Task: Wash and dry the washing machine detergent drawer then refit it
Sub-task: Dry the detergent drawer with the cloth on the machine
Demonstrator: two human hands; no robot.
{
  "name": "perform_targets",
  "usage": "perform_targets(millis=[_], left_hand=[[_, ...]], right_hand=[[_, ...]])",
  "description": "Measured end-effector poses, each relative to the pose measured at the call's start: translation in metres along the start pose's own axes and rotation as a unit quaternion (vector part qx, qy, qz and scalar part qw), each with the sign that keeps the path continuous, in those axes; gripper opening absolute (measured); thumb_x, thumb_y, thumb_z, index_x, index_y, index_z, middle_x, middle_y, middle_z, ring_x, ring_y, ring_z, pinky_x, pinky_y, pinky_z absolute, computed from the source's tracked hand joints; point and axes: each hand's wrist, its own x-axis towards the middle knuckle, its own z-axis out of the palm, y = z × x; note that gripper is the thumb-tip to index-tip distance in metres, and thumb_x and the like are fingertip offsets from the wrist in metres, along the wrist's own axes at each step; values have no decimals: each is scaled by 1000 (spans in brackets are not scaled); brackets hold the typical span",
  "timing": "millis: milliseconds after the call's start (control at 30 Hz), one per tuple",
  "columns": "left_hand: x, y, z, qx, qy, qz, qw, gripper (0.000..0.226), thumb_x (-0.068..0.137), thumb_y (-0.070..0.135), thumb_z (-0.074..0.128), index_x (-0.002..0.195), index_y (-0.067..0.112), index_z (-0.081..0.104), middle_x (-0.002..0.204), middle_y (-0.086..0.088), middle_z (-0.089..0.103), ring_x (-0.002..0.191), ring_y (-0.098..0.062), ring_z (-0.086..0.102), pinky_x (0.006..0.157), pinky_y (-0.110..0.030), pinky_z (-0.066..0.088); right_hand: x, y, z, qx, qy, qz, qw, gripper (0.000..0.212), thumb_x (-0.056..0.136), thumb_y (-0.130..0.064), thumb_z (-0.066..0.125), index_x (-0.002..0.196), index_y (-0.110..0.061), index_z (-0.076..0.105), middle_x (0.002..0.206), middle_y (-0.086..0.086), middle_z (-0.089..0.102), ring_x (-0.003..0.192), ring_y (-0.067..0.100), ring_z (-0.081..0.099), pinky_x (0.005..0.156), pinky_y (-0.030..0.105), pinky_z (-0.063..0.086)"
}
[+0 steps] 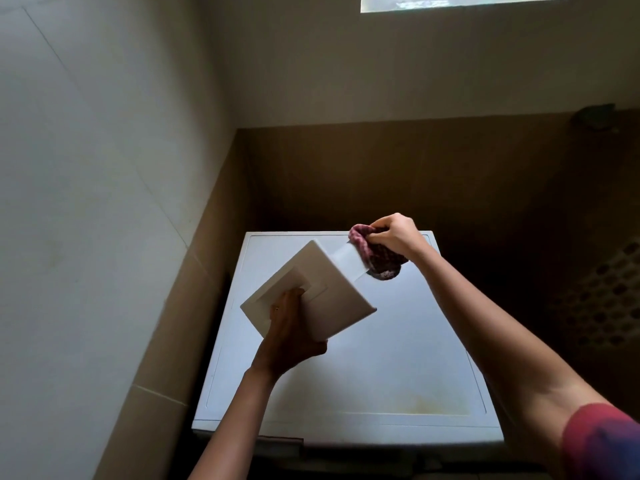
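Tiled wall [86,202], pale above and tan lower down, fills the side left of the left hand [289,336]; that hand grips the white detergent drawer [322,282] by its front panel — fingers curled up into the recessed pull, thumb wrapped under the panel's lower edge, a thin ring [276,308] on one finger; the drawer is held in the air, tilted, above the white top of the washing machine [381,358] and apart from it, its front panel facing the camera, its body running away up and to the right of those fingers; at the body's far end a bunched pink-and-maroon checked cloth [375,254] lies against the plastic; the right hand [393,237] clutches the cloth from above, fingers curled tight into the folds — fingertips hidden in the fabric; below those fingers part of the cloth hangs past the drawer's edge; further right, a perforated surface [606,306] sits dim in shadow, and a red sleeve [602,441] shows at the lower corner.
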Motion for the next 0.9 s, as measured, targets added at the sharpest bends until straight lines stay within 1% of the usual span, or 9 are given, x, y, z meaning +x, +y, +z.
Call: perform_targets(millis=[100, 200, 267, 333, 467, 533, 600, 733, 900], left_hand=[[7, 1, -1, 14, -23, -3, 1000, 96, 54, 19, 85, 133, 3, 32, 125, -21, 47, 114, -39, 47, 91, -46, 42], [20, 7, -9, 26, -70, -32, 997, 93, 58, 20, 85, 134, 7, 32, 130, -9, 40, 118, -29, 39, 90, -34, 37], [25, 6, -13, 54, -109, -9, 993, 92, 59, 22, 84, 134, 11, 31, 131, -5, 40, 116, -27, 39, 87, -29, 32], [26, 10, -17, 55, -130, 2, 990, 93, 60, 23, 82, 136, 11, 30, 132, -4, 40, 117, -25, 37, 89, -28, 32], [27, 16, -21, 99, -136, 65, 984, 96, 59, 26, 80, 139, 7, 30, 132, -5, 43, 122, -25, 38, 93, -20, 19], [28, 21, -25, 103, -139, 91, 981, 97, 58, 27, 81, 139, 9, 31, 132, -4, 43, 122, -24, 39, 93, -19, 19], [29, 28, -29, 95, -153, 104, 978, 102, 58, 28, 81, 142, 8, 28, 137, -5, 39, 126, -23, 36, 100, -23, 21], [36, 39, -38, 95, -147, 113, 978, 103, 55, 35, 82, 142, 13, 30, 133, -3, 39, 121, -22, 37, 102, -30, 27], [45, 44, -36, 157, -170, 115, 966, 106, 56, 40, 81, 145, 15, 28, 132, -4, 38, 118, -23, 38, 103, -30, 26]], right_hand=[[-1, -2, 1, 65, -12, 5, 998, 22, 80, -20, 70, 101, -19, 73, 91, 2, 68, 89, 15, 62, 68, 22, 45], [-11, -17, 2, 106, -138, -21, 985, 14, 81, -20, 71, 94, -17, 74, 85, 3, 69, 77, 14, 65, 65, 22, 51], [-16, -26, 0, 134, -230, -27, 964, 15, 83, -15, 70, 96, -11, 74, 84, 4, 70, 72, 13, 67, 65, 24, 54], [-14, -29, -2, 148, -257, -9, 955, 15, 83, -11, 68, 96, -8, 74, 81, 3, 71, 68, 12, 67, 63, 24, 54], [-3, -11, 0, 41, -177, 42, 982, 8, 82, -16, 68, 84, -19, 75, 76, 0, 68, 68, 12, 62, 63, 22, 51], [1, 6, 3, -46, -132, 66, 988, 9, 81, -21, 68, 84, -17, 75, 78, 3, 68, 73, 15, 61, 58, 22, 46], [4, 28, 6, -69, -94, 100, 988, 14, 79, -24, 69, 88, -16, 76, 87, 7, 70, 83, 19, 63, 63, 25, 48], [1, 51, 5, 87, 48, 158, 982, 26, 75, -22, 74, 100, -17, 73, 97, 6, 70, 98, 21, 63, 81, 30, 51], [-12, 27, -20, 187, 220, 73, 955, 24, 76, -18, 66, 98, -17, 73, 91, 2, 71, 88, 18, 67, 80, 31, 55]])
